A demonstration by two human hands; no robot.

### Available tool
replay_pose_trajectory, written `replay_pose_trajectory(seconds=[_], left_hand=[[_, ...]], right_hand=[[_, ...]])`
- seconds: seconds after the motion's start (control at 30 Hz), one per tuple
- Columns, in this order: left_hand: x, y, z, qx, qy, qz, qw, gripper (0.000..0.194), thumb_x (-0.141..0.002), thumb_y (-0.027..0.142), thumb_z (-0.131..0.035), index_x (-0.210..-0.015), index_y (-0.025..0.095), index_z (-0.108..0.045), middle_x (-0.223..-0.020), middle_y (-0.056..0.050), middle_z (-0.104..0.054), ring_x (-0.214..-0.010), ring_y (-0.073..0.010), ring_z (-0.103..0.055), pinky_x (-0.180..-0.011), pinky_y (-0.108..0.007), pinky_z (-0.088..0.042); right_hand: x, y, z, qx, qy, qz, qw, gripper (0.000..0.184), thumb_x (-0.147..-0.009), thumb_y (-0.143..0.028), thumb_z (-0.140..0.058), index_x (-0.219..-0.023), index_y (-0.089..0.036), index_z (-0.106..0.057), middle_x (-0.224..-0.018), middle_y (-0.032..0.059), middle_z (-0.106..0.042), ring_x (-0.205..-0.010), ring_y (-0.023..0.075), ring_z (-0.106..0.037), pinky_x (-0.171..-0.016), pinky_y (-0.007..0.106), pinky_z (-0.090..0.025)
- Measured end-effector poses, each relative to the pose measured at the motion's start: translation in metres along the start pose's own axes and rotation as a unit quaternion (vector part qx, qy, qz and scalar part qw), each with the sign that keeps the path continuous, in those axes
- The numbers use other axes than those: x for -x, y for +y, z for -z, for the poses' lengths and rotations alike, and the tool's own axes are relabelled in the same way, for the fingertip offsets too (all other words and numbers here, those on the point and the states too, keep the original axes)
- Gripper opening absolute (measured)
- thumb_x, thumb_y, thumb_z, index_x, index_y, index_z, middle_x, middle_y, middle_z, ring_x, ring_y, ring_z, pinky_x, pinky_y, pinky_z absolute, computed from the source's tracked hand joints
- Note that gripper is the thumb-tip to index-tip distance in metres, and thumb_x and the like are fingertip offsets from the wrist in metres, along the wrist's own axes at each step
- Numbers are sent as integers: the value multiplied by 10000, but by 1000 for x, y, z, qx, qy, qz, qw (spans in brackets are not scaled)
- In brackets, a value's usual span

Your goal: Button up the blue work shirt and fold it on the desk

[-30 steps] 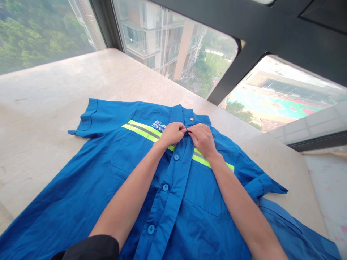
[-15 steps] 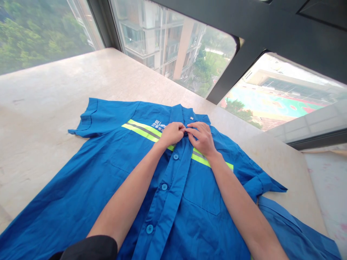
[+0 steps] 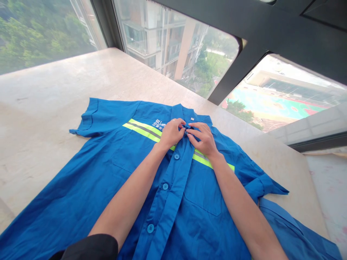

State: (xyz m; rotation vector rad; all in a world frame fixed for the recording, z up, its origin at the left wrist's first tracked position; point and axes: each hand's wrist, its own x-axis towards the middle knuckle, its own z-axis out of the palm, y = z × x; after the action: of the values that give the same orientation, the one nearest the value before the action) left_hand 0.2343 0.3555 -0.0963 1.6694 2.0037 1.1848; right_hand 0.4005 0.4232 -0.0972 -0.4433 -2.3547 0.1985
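Observation:
A blue short-sleeved work shirt [image 3: 202,195] lies spread out front side up, with yellow-green and grey reflective bands across the chest. Below its collar, my left hand [image 3: 172,134] pinches the front placket with thumb and fingertips. Facing it, my right hand [image 3: 202,138] holds the other side of the placket with curled fingers. A small button [image 3: 186,132] shows between the fingertips; whether it sits in its hole I cannot tell. Lower down, a blue button [image 3: 176,156], another button [image 3: 165,186] and a third button [image 3: 150,228] lie exposed along the parted front.
The shirt rests on a pale stone-like ledge [image 3: 54,83] beneath dark-framed windows [image 3: 225,86]. Another folded blue garment [image 3: 295,231] lies at the lower right, against the shirt's sleeve. A whitish patterned surface [image 3: 328,191] borders the ledge on the right.
My fingertips have drawn slightly apart at the top of the placket, and the small button between them now shows. The shirt lies as before.

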Motion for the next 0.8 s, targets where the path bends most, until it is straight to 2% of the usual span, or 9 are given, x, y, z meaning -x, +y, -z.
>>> replay_pose_trajectory(seconds=[0.13, 0.2, 0.33, 0.43, 0.57, 0.67, 0.77, 0.8], left_hand=[[1, -1, 0, -29, 17, -9, 999, 246, -787, 170, -622, -1018, 220, -691, -993, -15, -688, -846, -162, -636, -746, -262, -474], [3, -1, 0, -34, 10, -12, 999, 261, -776, 180, -625, -1014, 240, -713, -1001, -7, -689, -838, -159, -637, -730, -255, -470], [4, 1, 2, -42, -15, -32, 999, 226, -800, 212, -605, -970, 251, -748, -983, -5, -690, -831, -159, -635, -750, -255, -468], [4, 2, 3, -54, -30, -23, 998, 215, -820, 206, -584, -944, 243, -756, -977, -14, -687, -839, -161, -632, -764, -254, -465], [4, 5, 5, -84, -19, -13, 996, 185, -848, 213, -567, -935, 218, -730, -950, -37, -669, -850, -176, -619, -750, -264, -453], [4, 5, 4, -89, -11, -12, 996, 153, -860, 216, -558, -928, 202, -696, -909, -41, -652, -828, -176, -606, -727, -266, -442], [4, 4, 3, -91, -15, -22, 995, 158, -851, 209, -550, -923, 204, -691, -893, -36, -655, -811, -175, -601, -704, -267, -432], [4, 4, 4, -93, -19, -27, 995, 163, -843, 212, -552, -919, 206, -696, -891, -34, -659, -808, -176, -602, -701, -269, -431]], right_hand=[[-1, 2, 4, -32, 91, -48, 994, 216, -936, -271, -543, -1085, -226, -693, -1054, 89, -717, -1008, 240, -643, -913, 437, -517], [-1, 5, 4, -21, 99, -77, 992, 224, -940, -271, -525, -1085, -219, -689, -1048, 94, -716, -1011, 246, -639, -919, 443, -514], [1, 12, 0, -4, 35, -102, 994, 280, -916, -250, -528, -1152, -218, -675, -1148, 101, -688, -1105, 265, -602, -996, 482, -473], [2, 14, -2, -7, 2, -102, 995, 330, -897, -238, -539, -1204, -227, -659, -1214, 101, -663, -1155, 275, -578, -1030, 509, -444], [2, 13, -1, -15, -21, -89, 996, 346, -896, -268, -567, -1234, -229, -634, -1281, 103, -630, -1204, 276, -550, -1050, 506, -422], [1, 10, 0, -18, -22, -82, 996, 279, -893, -304, -597, -1156, -220, -642, -1293, 110, -621, -1221, 280, -539, -1054, 506, -409], [0, 6, 2, -24, 5, -80, 996, 113, -889, -315, -617, -924, -210, -643, -1209, 113, -659, -1179, 275, -563, -1023, 489, -425], [-1, 5, 2, -25, 11, -77, 997, 112, -892, -313, -616, -851, -210, -631, -1185, 108, -669, -1160, 270, -573, -1011, 480, -431]])
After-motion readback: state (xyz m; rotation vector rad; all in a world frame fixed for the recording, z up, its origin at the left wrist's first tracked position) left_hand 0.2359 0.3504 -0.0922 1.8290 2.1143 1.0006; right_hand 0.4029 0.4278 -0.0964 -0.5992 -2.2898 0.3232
